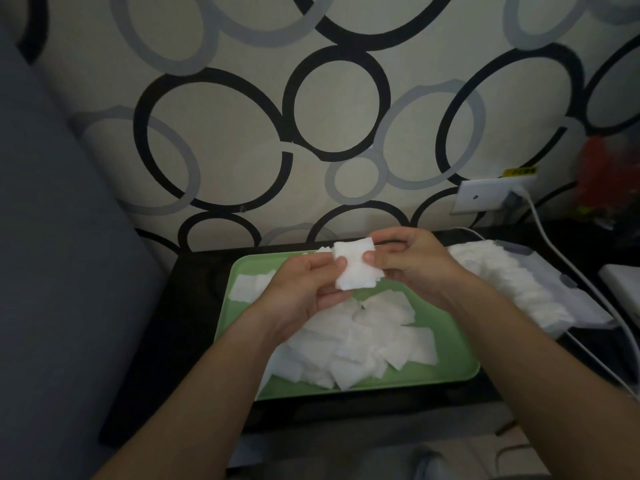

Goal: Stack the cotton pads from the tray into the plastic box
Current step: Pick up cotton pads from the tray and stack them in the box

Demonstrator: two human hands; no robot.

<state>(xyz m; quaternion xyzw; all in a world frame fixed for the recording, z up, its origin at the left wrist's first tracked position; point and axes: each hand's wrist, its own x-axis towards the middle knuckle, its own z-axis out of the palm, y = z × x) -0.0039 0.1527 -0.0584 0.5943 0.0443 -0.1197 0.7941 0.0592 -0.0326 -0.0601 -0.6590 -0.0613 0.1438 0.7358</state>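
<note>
A green tray (242,271) lies on a dark table and holds a loose heap of white square cotton pads (363,348). Above the tray both hands hold a small stack of cotton pads (355,268). My left hand (304,289) pinches its left edge with the thumb on top. My right hand (412,261) pinches its right edge. To the right of the tray stands a clear plastic box (568,289) with a long row of pads (502,282) packed in it.
The dark table (194,306) stands against a wall with a ring pattern. A wall socket (485,195) at the right has a white cable (561,258) running past the box. A grey cushion (52,237) fills the left side.
</note>
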